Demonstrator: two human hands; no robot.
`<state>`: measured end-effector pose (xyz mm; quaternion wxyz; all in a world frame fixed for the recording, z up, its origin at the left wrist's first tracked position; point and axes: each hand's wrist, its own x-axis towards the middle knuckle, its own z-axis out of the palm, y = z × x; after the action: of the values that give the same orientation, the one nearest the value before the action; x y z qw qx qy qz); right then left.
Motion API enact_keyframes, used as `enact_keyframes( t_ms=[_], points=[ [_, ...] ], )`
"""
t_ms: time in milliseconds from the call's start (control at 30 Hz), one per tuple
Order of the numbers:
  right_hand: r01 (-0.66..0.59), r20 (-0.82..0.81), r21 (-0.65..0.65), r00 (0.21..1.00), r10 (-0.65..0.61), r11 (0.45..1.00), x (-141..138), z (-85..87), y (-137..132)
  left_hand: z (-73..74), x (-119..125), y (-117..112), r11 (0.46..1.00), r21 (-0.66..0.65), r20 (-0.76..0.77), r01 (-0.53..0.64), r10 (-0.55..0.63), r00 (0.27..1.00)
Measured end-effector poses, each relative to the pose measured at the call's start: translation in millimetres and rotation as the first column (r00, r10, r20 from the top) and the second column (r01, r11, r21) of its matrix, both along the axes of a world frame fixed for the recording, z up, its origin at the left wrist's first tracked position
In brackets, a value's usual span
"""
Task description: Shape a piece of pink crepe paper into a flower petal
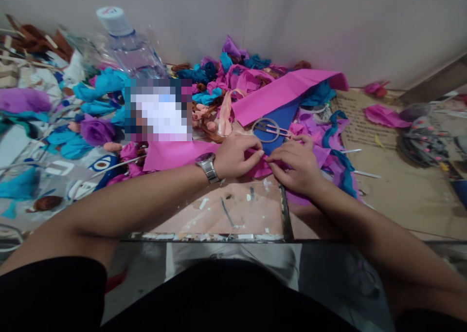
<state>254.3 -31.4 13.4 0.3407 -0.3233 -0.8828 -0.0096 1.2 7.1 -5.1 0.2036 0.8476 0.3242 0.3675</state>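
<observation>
A bright pink crepe paper strip lies along the near part of the table and runs under my left hand, which wears a metal watch. Thumb and fingers of that hand are pinched on the strip's edge. Close beside it, my right hand has its fingertips pressed together at the right end of the same strip. Just beyond both hands, a grey ring rests on a blue sheet, with a slim pink-handled tool partly under it. A second pink strip slants across the pile behind.
A clear bottle with a white cap stands at the back left. Crumpled blue, purple and pink pieces are heaped around. Flattened cardboard covers the right side. The table's front edge is chipped, and a wall rises behind.
</observation>
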Motion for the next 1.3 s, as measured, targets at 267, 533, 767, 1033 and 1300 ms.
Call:
enact_keyframes(
  t_ms=[267,533,767,1033,1300],
  points=[
    [0.019,-0.006,-0.019,1.000,-0.019,1.000,-0.4,-0.3,-0.3,-0.3,-0.1,0.4,1.000,-0.002,-0.005,-0.016,0.016,1.000],
    [0.077,-0.004,-0.017,0.997,-0.077,0.997,0.0,1.7,-1.4,3.6,0.7,-2.5,0.999,-0.011,0.004,0.052,-0.052,0.999],
    [0.119,0.047,-0.057,0.992,-0.116,0.991,2.2,-4.1,1.7,2.5,-0.2,-2.9,0.996,0.019,-0.045,0.087,-0.086,0.995],
    [0.146,0.062,-0.123,0.988,-0.139,0.982,1.3,-3.1,1.5,3.5,-0.5,-3.5,0.998,0.016,-0.101,0.060,-0.058,0.993],
    [0.175,0.095,-0.167,0.982,-0.161,0.970,1.5,-3.7,0.8,5.3,0.0,-4.0,0.999,-0.036,-0.123,0.028,-0.032,0.992]
  ],
)
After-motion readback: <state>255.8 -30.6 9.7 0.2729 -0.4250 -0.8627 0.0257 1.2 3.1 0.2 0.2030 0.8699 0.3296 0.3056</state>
